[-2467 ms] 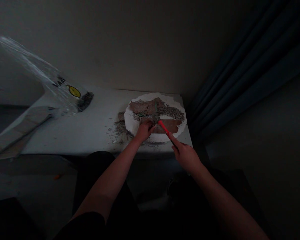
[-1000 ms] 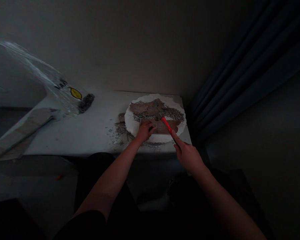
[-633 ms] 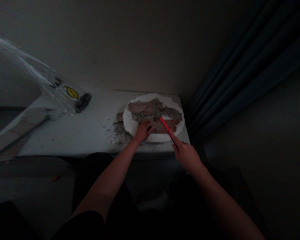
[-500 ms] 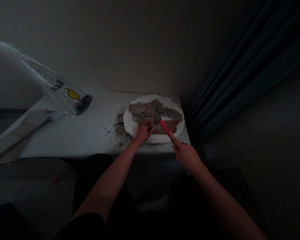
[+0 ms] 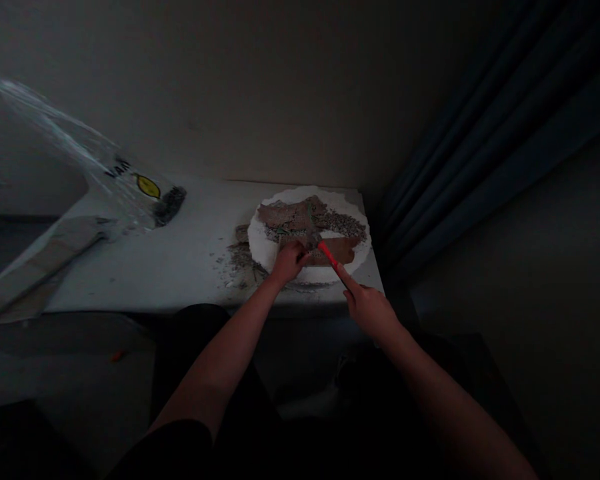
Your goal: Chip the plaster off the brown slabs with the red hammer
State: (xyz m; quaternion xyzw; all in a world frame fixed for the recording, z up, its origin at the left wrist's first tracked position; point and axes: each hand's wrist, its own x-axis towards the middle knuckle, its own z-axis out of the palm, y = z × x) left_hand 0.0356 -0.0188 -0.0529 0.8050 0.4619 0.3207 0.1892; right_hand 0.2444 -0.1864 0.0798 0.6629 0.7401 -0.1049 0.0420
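Note:
My right hand (image 5: 373, 308) is wrapped around the handle of a red-handled hammer (image 5: 330, 255), whose dark head rests on or just above a flat brown piece (image 5: 337, 257). Fingers bent together, my left hand (image 5: 289, 262) is at the left end of that piece, close to the hammer head; what the fingertips pinch is too small and dark to tell. Beneath both lies a white, wavy-edged oval slab (image 5: 260, 248). A rough brown textured piece (image 5: 283, 215) and small grey gravel (image 5: 347, 225) cover its far part, with some greenish bits among them.
The slab sits at the right end of a pale table (image 5: 180, 267). Grey debris (image 5: 243, 263) is scattered left of it. A clear plastic bag (image 5: 145, 187) with dark contents stands farther left, near a brown cardboard-like strip (image 5: 50, 260). A dark curtain (image 5: 480, 133) hangs at right.
The hammer head has dropped slightly toward the flat brown piece. My left hand keeps its place. The view has shifted a little.

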